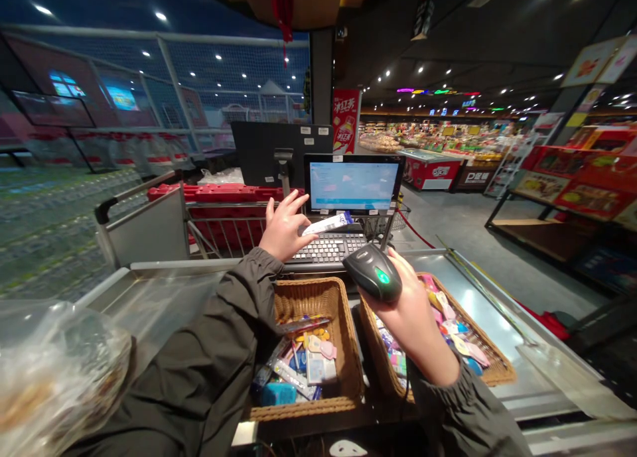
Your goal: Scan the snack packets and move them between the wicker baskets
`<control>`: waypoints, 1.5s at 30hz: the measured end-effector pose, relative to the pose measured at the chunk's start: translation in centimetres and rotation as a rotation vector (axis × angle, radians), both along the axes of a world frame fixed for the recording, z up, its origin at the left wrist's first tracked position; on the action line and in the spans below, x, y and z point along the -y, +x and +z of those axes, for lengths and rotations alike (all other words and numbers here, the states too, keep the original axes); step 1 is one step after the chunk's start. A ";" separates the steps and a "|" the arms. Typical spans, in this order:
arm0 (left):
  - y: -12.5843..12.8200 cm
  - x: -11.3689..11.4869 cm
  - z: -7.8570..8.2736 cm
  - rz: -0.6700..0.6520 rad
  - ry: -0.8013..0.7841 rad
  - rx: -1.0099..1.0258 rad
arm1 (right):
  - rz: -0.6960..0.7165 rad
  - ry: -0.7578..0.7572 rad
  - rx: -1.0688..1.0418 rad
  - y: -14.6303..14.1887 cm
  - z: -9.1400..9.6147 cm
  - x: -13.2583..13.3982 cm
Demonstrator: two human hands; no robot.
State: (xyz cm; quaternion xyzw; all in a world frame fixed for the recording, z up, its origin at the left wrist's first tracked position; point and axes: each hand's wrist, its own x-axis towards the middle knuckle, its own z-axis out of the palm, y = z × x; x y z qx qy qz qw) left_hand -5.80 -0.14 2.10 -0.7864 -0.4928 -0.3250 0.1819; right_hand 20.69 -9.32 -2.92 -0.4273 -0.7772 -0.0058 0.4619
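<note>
My left hand (287, 228) pinches one end of a slim white packet with blue print (327, 225), held over the keyboard (331, 246). In my right hand (411, 311) is a black barcode scanner (371, 271), a green light glowing on its back; its front end points toward the packet. Below the left forearm stands a wicker basket (351, 351) with small packaged goods, among them a blue item (279, 394) and a white box (321, 367). Partly behind the right wrist is a second wicker basket (497, 377) of colourful small items. What the packet contains cannot be made out.
A lit monitor (353, 185) stands behind the keyboard, with a dark screen back (281, 155) to its left. A clear plastic bag (60, 371) lies at the lower left. Metal counter surfaces (169, 288) flank the baskets. A metal cart (144, 225) stands beyond.
</note>
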 end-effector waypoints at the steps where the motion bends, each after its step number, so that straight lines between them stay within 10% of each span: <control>1: -0.1 0.0 -0.1 0.001 -0.001 -0.001 | 0.001 -0.004 -0.005 -0.1 -0.1 0.0; 14: -2.4 1.6 -4.5 -0.003 -0.123 -0.037 | 0.076 -0.097 0.033 -1.0 -1.9 0.2; 34: -6.0 5.4 -18.8 0.170 -0.626 -0.341 | 0.129 -0.303 0.054 -3.1 -6.6 0.1; 45: -2.8 4.9 -16.7 -0.011 -0.569 -0.236 | -0.019 -0.262 -0.002 0.8 -5.9 0.3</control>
